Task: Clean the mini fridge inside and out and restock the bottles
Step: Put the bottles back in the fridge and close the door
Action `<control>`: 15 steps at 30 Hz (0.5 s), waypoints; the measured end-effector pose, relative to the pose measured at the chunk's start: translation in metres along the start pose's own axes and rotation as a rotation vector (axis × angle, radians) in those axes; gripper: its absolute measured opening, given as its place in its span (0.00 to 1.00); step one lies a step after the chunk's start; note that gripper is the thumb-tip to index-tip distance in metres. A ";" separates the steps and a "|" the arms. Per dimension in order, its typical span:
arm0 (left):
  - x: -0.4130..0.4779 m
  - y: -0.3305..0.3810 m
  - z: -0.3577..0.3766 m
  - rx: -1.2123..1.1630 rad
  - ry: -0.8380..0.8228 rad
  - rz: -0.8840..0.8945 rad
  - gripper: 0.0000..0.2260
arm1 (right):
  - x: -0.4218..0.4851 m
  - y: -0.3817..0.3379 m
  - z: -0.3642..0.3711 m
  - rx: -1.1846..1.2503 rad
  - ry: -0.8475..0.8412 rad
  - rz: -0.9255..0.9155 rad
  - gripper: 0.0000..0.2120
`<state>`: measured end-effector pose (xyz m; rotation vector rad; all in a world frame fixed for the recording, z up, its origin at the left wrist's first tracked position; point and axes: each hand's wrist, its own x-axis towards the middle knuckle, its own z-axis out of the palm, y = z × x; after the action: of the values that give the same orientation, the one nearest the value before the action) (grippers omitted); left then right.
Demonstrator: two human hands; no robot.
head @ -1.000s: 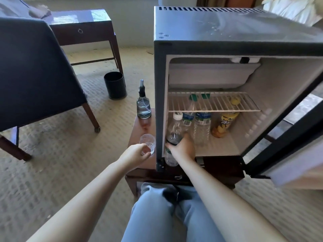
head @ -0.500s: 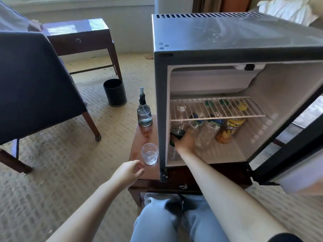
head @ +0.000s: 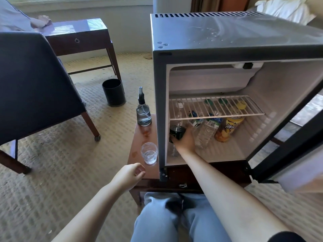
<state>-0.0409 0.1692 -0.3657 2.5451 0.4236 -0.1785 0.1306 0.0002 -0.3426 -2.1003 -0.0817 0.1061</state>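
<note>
The mini fridge (head: 227,41) stands open on a low wooden table (head: 138,135). My right hand (head: 186,141) reaches into its lower compartment and grips a clear bottle with a dark label (head: 177,132) at the left side of the fridge floor. Two water bottles (head: 206,130) and a yellow drink bottle (head: 227,130) stand beside it under the wire shelf (head: 215,107). My left hand (head: 130,173) hovers over the table's front edge, fingers loosely curled and holding nothing, just short of a drinking glass (head: 149,153).
A spray bottle (head: 143,110) stands on the table left of the fridge. The fridge door (head: 288,154) hangs open at the right. A black bin (head: 114,92), a dark chair (head: 35,81) and a side table (head: 78,37) stand on the carpet to the left.
My right hand has carried the bottle from the fridge's front edge deeper inside. My left hand has drawn back from the glass toward me.
</note>
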 end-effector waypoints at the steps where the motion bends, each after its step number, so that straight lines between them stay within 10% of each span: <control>1: -0.001 0.002 0.000 0.002 -0.001 0.003 0.06 | -0.002 0.002 -0.001 0.008 -0.004 -0.005 0.38; 15: 0.092 0.043 -0.056 0.002 0.222 -0.001 0.11 | -0.037 0.032 -0.064 -0.425 -0.047 -0.207 0.30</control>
<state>0.0628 0.1890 -0.3166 2.5761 0.5084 0.1051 0.1011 -0.0747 -0.3366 -2.4981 -0.3780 0.0131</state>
